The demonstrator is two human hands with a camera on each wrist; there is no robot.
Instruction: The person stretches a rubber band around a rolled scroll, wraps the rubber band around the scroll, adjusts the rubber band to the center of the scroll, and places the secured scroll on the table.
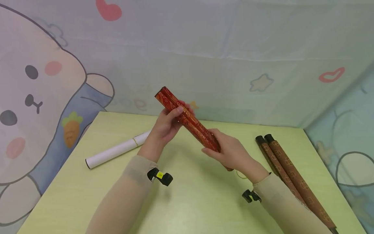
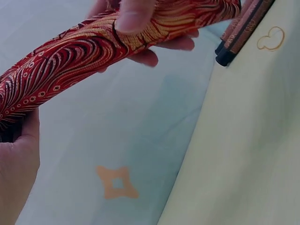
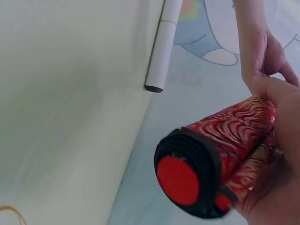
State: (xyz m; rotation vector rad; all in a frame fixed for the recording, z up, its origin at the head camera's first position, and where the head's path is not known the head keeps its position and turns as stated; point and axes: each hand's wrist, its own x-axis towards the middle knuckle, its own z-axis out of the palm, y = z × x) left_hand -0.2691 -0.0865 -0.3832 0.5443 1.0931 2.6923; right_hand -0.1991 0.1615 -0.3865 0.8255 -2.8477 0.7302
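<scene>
A red-and-gold patterned scroll (image 1: pixel 193 125), rolled up, is held slantwise above the table between both hands. My left hand (image 1: pixel 168 125) grips its upper part, thumb lying across the front and fingers behind. Farther down, my right hand (image 1: pixel 235 149) is wrapped round the lower part. From the right wrist view, the scroll (image 3: pixel 229 131) shows a thick roll with a slimmer one alongside, and its near end has a black rim around a red cap (image 3: pixel 178 180). In the left wrist view, swirling gold, black and red lines cover its surface.
A white roll (image 1: pixel 114 151) with a band around it lies at the table's back left. Two brown patterned scrolls (image 1: pixel 304 185) with black ends lie side by side at the right. A loose rubber band (image 1: pixel 241 177) is near my right wrist. A printed cloth (image 1: pixel 190 48) hangs behind the table.
</scene>
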